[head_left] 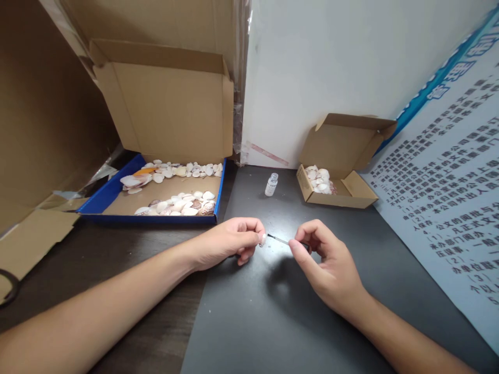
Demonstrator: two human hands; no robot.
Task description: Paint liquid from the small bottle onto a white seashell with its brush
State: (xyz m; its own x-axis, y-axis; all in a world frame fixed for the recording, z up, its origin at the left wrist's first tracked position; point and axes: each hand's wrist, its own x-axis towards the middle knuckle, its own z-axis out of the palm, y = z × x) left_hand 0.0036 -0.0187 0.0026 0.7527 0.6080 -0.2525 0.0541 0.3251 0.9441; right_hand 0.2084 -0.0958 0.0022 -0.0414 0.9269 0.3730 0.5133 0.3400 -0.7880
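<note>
My left hand (230, 241) pinches a small white shell (262, 239) between thumb and fingers, just above the dark table (273, 322). My right hand (323, 262) holds a thin dark brush (278, 239) whose tip touches or nearly touches the shell. A small clear bottle (272, 184) stands open on the table behind the hands, with no cap on it.
A large open cardboard box with a blue rim (117, 195) holds several shells at the back left. A small open cardboard box (339, 195) with a few shells sits at the back right. A printed poster (448, 208) leans along the right. Cardboard sheets stand on the left.
</note>
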